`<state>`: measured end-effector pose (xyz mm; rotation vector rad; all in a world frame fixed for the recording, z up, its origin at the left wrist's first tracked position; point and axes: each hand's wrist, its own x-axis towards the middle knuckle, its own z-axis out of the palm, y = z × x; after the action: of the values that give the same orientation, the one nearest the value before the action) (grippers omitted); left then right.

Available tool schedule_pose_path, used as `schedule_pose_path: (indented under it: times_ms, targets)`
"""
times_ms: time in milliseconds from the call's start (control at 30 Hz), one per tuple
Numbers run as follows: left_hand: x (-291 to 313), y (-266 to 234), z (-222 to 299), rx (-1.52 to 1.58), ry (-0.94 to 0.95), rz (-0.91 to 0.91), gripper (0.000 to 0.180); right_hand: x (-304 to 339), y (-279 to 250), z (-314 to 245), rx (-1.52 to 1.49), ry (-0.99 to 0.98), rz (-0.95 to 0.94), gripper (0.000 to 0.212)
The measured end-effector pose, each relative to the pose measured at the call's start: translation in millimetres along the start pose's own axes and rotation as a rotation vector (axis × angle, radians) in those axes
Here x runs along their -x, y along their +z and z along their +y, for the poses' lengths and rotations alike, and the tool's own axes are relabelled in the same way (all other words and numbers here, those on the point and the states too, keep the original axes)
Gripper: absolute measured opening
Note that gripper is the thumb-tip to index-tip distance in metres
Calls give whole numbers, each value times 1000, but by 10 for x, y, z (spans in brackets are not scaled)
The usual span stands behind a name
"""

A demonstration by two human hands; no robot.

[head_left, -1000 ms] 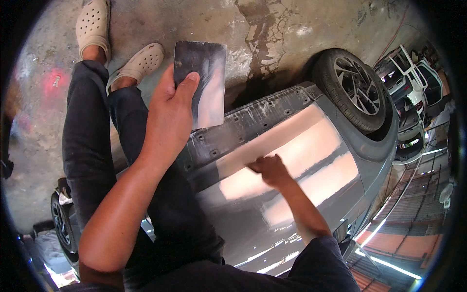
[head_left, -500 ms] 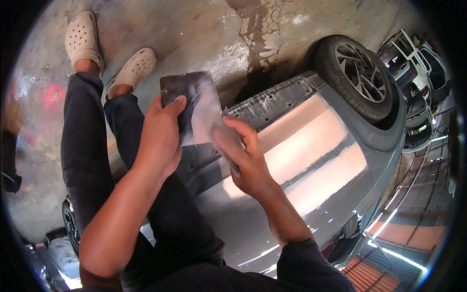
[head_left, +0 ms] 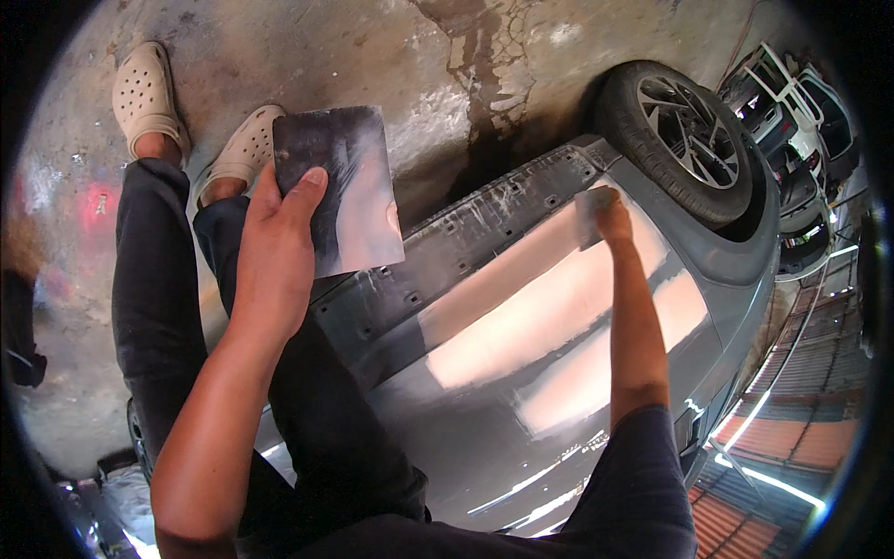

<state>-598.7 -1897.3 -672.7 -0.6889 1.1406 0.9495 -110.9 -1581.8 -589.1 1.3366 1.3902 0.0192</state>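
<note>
My left hand [head_left: 277, 238] grips a dark rectangular mixing board [head_left: 346, 191], thumb on top and the other fingers mostly hidden beneath it. Pale pinkish filler is smeared along the board's right side. Far to the right, my right hand [head_left: 612, 218] is closed on a flat grey filler spreader [head_left: 587, 207]. The spreader lies against the upper end of the pale filler patch [head_left: 521, 317] on the grey car body panel [head_left: 438, 438]. A second pale filler strip [head_left: 582, 377] runs beside that patch, with a grey band between them.
A black tyre with a spoked wheel [head_left: 694, 135] stands just beyond my right hand. The panel's bare lower edge [head_left: 447, 228] has slots and scuffs. My legs and beige clogs [head_left: 144, 88] are on the stained concrete floor [head_left: 372, 47]. White vehicle parts [head_left: 792, 93] stand at far right.
My right hand has moved with the spreader from the board to the panel near the wheel. The board in my left hand has shifted slightly left, and its filler smear is more exposed.
</note>
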Motion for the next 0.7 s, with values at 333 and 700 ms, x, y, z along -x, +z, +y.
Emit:
schedule_pose_path:
  times_ms: [333, 700]
  targets:
    - [-35, 87, -23, -154, 25, 62, 35, -653, -393, 2, 135, 145, 140, 50]
    - [-126, 123, -31, -189, 12, 46, 41, -1081, -943, -179, 93, 258, 57, 44]
